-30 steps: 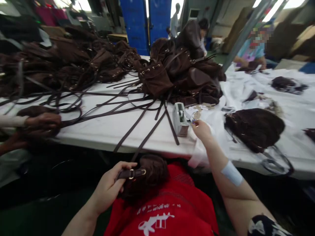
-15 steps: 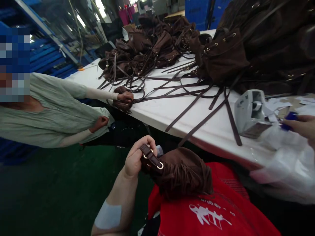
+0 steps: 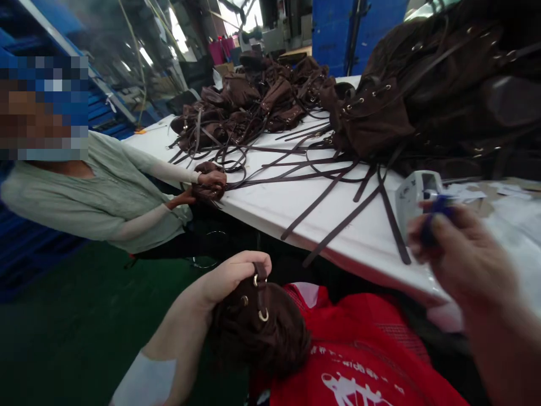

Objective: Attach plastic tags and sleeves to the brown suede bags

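Observation:
My left hand (image 3: pixel 230 274) is closed on the top of a dark brown bag (image 3: pixel 273 344). The fingers pinch a short strap (image 3: pixel 262 290) with gold-coloured metal rings. The bag's gathered body hangs below, in front of the red cloth (image 3: pixel 359 349) at my front. Over the table's near edge, my right hand (image 3: pixel 469 254) is closed around a small blue object (image 3: pixel 437 220); motion blur hides its exact kind. Just beyond that hand stands a grey-white box-shaped device (image 3: pixel 408 197), partly covered by the fingers.
A white table (image 3: pixel 262 194) runs across, with a heap of brown bags (image 3: pixel 253 101) and long loose straps (image 3: pixel 342 225). More brown bags (image 3: pixel 448 96) are piled at right. Paper scraps (image 3: pixel 465 192) lie beside the device. At left, a co-worker (image 3: pixel 127 192) handles another brown bag (image 3: pixel 207 189).
My right hand has come in from the right edge with the blue object. My left hand has lowered the bag slightly and turned it. The co-worker's lower hand has reached their bag.

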Demonstrator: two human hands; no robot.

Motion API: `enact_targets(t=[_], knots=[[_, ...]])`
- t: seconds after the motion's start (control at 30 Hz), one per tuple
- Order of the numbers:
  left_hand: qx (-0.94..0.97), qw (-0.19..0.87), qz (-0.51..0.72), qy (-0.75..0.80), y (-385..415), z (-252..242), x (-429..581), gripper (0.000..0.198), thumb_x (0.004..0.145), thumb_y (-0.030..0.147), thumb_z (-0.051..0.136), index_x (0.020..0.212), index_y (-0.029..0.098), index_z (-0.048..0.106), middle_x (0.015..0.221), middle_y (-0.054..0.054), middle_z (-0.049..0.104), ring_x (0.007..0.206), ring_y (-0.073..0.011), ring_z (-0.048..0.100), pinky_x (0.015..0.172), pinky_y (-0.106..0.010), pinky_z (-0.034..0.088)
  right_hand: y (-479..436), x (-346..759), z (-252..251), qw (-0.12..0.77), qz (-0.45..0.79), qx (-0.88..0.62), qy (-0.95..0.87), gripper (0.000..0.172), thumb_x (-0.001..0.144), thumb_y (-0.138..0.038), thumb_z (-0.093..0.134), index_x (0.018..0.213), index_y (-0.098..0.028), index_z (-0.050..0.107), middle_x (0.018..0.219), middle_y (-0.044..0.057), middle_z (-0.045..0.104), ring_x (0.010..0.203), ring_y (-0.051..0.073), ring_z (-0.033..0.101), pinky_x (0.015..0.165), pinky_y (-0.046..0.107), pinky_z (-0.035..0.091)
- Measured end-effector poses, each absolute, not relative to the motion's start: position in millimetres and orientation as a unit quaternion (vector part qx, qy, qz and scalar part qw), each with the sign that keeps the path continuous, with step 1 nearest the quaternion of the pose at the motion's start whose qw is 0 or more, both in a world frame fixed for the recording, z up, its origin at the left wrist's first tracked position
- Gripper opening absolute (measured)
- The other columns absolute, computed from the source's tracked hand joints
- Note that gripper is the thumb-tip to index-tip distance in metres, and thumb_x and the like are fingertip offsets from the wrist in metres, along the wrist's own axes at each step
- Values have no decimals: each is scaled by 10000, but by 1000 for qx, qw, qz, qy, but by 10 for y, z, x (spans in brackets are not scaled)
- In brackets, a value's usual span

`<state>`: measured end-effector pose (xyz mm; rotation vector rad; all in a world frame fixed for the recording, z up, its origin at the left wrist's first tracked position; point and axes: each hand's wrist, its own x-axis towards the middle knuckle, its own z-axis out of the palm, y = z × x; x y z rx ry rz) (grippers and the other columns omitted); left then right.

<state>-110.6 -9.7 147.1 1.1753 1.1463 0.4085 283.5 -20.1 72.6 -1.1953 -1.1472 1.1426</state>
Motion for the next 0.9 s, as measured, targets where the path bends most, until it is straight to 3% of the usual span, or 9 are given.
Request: enact_targets(t=[0.17, 0.4, 0.5, 0.6, 0.67, 0.9], knots=[[389, 719, 338, 466, -286, 914, -730, 197, 828, 309, 518, 684, 176, 508, 530, 27, 498, 440, -82, 375, 426, -176, 296, -377, 1446, 719, 387, 757, -332, -408, 333, 888, -496, 598, 1046, -206, 560, 700, -31, 562, 458, 53, 391, 408, 189, 241], [322, 782, 332, 418, -432, 611, -478, 180, 819, 301, 576, 720, 164, 513, 524, 19, 530, 410, -69, 380, 413, -167, 298, -493, 1356, 479, 343, 834, -271, -337, 326, 862, -480, 634, 941, -169, 576, 622, -62, 505, 408, 37, 314, 374, 192, 160], [326, 784, 340, 405, -430, 633, -454, 169, 808, 280, 582, 715, 155, 514, 584, -9, 572, 457, -83, 440, 435, -172, 330, -502, 1354, 457, 332, 831, -285, -344, 390, 889, -536, 569, 894, -151, 628, 598, -55, 478, 418, 45, 317, 384, 199, 181], [333, 790, 339, 387, -437, 659, -456, 183, 808, 299, 576, 717, 160, 502, 612, -38, 600, 490, -107, 478, 457, -191, 359, -503, 1340, 455, 314, 811, -327, -368, 615, 929, -649, 376, 762, -128, 657, 566, -34, 450, 439, 59, 346, 401, 203, 233], [332, 791, 339, 386, -450, 660, -474, 201, 818, 332, 571, 734, 165, 497, 592, -30, 583, 462, -101, 449, 430, -184, 325, -495, 1337, 463, 311, 791, -366, -379, 670, 926, -679, 332, 745, -125, 661, 567, -25, 457, 458, 65, 371, 413, 199, 271], [327, 799, 327, 384, -457, 597, -550, 250, 842, 413, 551, 773, 189, 462, 523, 19, 507, 379, -79, 349, 366, -167, 222, -484, 1321, 483, 382, 761, -349, -392, 455, 869, -626, 533, 912, -174, 557, 642, -37, 532, 523, 82, 490, 488, 194, 414]])
